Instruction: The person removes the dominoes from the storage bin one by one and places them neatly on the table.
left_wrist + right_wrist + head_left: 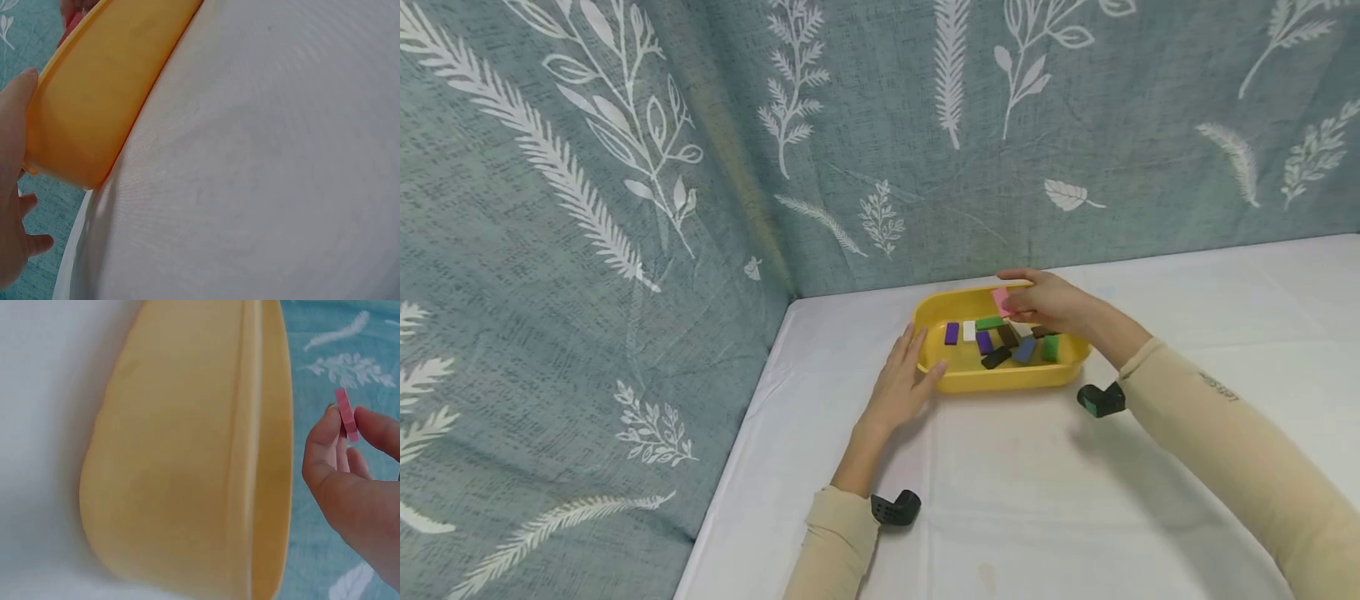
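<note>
A yellow tub with several small coloured blocks in it stands on the white cloth. Above its far right part, my right hand pinches a pink block between thumb and fingers. My left hand rests against the tub's left end, fingers spread along the outside and thumb at the near rim; the left wrist view shows the thumb touching that rim. Inside lie purple blocks, a white block, green blocks, a blue block and dark ones. The right hand partly hides the right side.
A blue-green curtain with white leaf prints hangs behind the table and along its left side. The white cloth covers the table around the tub. Black wrist devices sit at both sleeves.
</note>
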The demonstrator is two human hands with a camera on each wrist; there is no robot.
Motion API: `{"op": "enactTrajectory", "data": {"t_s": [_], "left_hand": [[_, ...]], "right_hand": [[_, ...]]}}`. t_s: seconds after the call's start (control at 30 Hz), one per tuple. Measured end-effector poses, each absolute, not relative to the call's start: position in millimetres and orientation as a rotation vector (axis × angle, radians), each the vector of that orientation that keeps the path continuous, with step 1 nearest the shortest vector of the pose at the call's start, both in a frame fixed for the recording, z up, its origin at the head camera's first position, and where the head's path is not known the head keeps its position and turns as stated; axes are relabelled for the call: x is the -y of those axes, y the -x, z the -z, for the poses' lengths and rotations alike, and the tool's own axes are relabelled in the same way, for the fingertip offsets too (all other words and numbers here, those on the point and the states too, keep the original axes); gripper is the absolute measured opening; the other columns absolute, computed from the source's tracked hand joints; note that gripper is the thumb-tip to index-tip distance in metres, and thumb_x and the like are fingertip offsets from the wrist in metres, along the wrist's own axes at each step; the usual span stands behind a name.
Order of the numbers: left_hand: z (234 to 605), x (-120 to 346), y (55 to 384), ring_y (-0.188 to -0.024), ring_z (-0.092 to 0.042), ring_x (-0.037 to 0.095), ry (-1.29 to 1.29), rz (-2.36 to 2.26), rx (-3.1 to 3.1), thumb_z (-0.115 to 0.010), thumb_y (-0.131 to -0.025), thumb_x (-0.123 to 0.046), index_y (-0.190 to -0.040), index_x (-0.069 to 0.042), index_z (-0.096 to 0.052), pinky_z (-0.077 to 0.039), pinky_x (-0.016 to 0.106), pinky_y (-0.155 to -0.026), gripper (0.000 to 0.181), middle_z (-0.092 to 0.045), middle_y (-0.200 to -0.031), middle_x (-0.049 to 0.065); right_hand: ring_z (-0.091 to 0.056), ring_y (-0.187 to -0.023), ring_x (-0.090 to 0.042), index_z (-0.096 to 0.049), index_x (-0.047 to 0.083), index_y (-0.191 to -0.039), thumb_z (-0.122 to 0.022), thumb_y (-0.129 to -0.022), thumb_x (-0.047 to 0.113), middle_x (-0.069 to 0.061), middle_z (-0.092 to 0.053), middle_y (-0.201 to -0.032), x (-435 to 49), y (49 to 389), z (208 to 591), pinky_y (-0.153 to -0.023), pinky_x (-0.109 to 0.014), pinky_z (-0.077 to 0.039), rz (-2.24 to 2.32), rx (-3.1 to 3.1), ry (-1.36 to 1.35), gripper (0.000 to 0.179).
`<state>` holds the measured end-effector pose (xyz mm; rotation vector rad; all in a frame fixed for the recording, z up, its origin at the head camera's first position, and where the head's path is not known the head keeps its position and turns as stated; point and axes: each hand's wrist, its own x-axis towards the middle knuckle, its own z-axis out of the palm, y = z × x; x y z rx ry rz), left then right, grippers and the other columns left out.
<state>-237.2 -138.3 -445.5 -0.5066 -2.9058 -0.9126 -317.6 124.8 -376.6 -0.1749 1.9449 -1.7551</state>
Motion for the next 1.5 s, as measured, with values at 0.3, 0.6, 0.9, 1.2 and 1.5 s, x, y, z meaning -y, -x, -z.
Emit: {"op": "enactTrajectory", "data": {"t_s": [0.3, 0.6, 0.9, 1.2, 1.5], "left_hand": [[447, 138, 237, -0.142, -0.012, 0.036, 0.513, 0.910, 2.904, -0.033, -0.097, -0.060, -0.153, -0.011, -0.020, -0.015, 0.052, -0.111, 0.076, -0.008, -0.159, 0.009], [446, 138, 237, -0.142, -0.013, 0.036, 0.511, 0.923, 2.893, -0.036, -0.098, -0.056, -0.153, -0.010, -0.020, -0.015, 0.051, -0.111, 0.073, -0.008, -0.159, 0.010], [446, 138, 236, -0.142, -0.013, 0.033, 0.496, 0.901, 2.904, -0.038, -0.099, -0.052, -0.153, -0.011, -0.020, -0.016, 0.051, -0.111, 0.070, -0.008, -0.159, 0.009], [448, 138, 235, -0.142, -0.013, 0.034, 0.513, 0.909, 2.889, -0.036, -0.099, -0.053, -0.153, -0.010, -0.020, -0.017, 0.051, -0.111, 0.071, -0.008, -0.159, 0.010], [448, 139, 236, -0.142, -0.014, 0.035, 0.526, 0.913, 2.872, -0.035, -0.099, -0.055, -0.153, -0.009, -0.020, -0.017, 0.052, -0.111, 0.072, -0.008, -0.158, 0.011]], "right_hand": [[-0.052, -0.106, -0.017, -0.013, 0.006, -0.153, -0.047, -0.100, 0.004, -0.025, -0.027, -0.145, -164, 316, 376, -0.103, -0.038, -0.037, 1.793, -1.957, 0.102, 0.063], [-0.054, -0.096, -0.010, -0.008, 0.005, -0.153, -0.048, -0.099, 0.006, -0.028, -0.023, -0.147, -210, 318, 378, -0.097, -0.032, -0.044, 1.715, -2.091, 0.076, 0.067], [-0.055, -0.082, -0.008, -0.006, -0.003, -0.150, -0.047, -0.099, 0.006, -0.017, -0.039, -0.119, -257, 312, 394, -0.083, -0.025, -0.050, 1.595, -2.171, -0.003, 0.067], [-0.056, -0.079, -0.009, -0.012, -0.013, -0.145, -0.048, -0.096, -0.001, -0.027, -0.041, -0.122, -274, 310, 415, -0.074, -0.027, -0.052, 1.448, -2.267, 0.009, 0.061], [-0.053, -0.073, -0.014, -0.024, -0.013, -0.139, -0.051, -0.090, 0.000, -0.014, -0.053, -0.095, -272, 310, 425, -0.065, -0.028, -0.048, 1.242, -2.403, 0.023, 0.058]]}}
